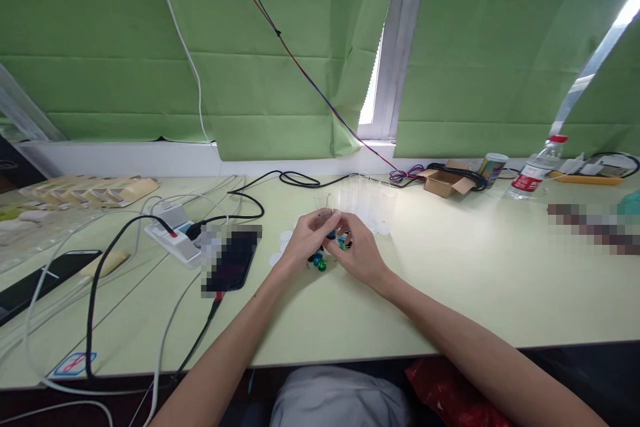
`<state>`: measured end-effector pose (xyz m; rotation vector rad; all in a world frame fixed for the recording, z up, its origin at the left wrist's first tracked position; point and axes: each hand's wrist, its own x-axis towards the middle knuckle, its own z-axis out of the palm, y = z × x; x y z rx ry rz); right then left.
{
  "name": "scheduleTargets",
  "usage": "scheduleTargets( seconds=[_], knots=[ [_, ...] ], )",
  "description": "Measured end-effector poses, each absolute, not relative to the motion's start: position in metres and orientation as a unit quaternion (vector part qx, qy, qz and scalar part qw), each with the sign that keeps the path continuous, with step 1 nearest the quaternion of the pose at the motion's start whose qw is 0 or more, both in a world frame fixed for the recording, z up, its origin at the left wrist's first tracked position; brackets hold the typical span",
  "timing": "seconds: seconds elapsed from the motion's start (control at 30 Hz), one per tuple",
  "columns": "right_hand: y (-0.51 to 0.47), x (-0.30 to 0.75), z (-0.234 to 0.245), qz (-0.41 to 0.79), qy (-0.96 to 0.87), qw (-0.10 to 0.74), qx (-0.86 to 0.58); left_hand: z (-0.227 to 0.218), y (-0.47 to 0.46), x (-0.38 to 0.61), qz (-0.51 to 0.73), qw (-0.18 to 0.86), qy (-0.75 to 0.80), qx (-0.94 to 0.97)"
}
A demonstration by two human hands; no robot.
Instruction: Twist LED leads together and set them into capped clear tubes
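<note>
My left hand (311, 235) and my right hand (361, 248) meet over the middle of the table, fingertips close together. Between the pinched thumbs and fingers shows a small dark blue ball (331, 235), partly covered by the fingers. Just below them on the table lie several small shiny balls, among them a green ball (322, 266) and a blue ball (318, 257). More blue and green pieces show behind my right fingers. Clear plastic cups (383, 200) stand just beyond the hands. White round discs (275, 258) lie left of my left hand.
A phone (234, 260) on a cable and a white power strip (175, 237) are to the left. Black cables (300, 180) run along the back. An open cardboard box (444, 183), a printed can (493, 167) and a water bottle (535, 170) stand at back right.
</note>
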<state>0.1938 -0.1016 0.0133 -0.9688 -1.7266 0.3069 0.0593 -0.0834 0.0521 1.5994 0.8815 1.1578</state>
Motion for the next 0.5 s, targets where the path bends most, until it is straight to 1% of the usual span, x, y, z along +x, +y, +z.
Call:
scheduleTargets(
  seconds=[0.17, 0.27, 0.33, 0.4, 0.43, 0.5],
  knots=[
    [-0.100, 0.194, 0.010, 0.146, -0.736, 0.526, -0.401, 0.054, -0.086, 0.060, 0.431, 0.459, 0.365, 0.686],
    [-0.099, 0.194, 0.009, 0.145, -0.726, 0.534, -0.409, 0.050, -0.080, 0.061, 0.455, 0.432, 0.368, 0.686],
    [-0.099, 0.195, 0.010, 0.145, -0.714, 0.539, -0.422, 0.046, -0.075, 0.059, 0.497, 0.399, 0.390, 0.665],
    [-0.099, 0.195, 0.011, 0.141, -0.702, 0.545, -0.437, 0.042, -0.069, 0.055, 0.513, 0.328, 0.431, 0.666],
    [-0.099, 0.195, 0.011, 0.139, -0.696, 0.547, -0.443, 0.040, -0.067, 0.053, 0.508, 0.260, 0.459, 0.680],
    [-0.100, 0.195, 0.012, 0.134, -0.689, 0.551, -0.450, 0.039, -0.065, 0.047, 0.453, 0.117, 0.517, 0.717]
  ],
)
